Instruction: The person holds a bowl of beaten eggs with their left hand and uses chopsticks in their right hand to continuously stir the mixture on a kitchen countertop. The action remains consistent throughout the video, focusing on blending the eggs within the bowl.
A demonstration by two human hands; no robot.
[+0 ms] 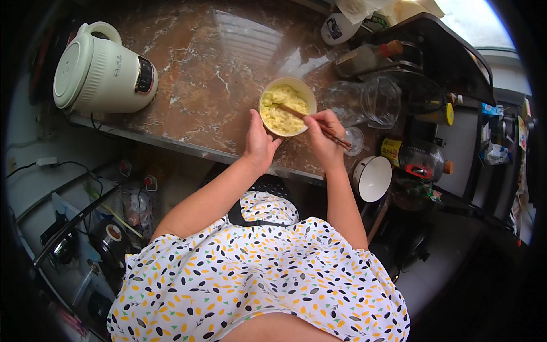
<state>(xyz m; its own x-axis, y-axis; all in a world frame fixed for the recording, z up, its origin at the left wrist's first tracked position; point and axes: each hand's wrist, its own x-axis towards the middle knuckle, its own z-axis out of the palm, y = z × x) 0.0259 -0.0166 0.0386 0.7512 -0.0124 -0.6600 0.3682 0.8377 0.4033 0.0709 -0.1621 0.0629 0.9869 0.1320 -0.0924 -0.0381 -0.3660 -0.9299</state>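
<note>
A pale bowl (310,94) stands near the counter's front edge, with a soft, lumpy yellow mixture (282,121) in it. My left hand (261,145) steadies the bowl at its near left side, the thumb up along the wall and the fingers curled below, partly hidden. Brown wooden chopsticks (296,113) are gripped in my right hand (326,139) over the bowl's right rim. Their tips are down in the mixture, and their back ends stick out to the right past my hand.
A pale green electric appliance (108,74) with a handle is at the far left. Right of the bowl are a clear glass jar (379,102), a small clear dish (354,141), a white enamel bowl (373,179) and several bottles, one a dark sauce bottle (419,158). The counter edge (211,153) runs before me.
</note>
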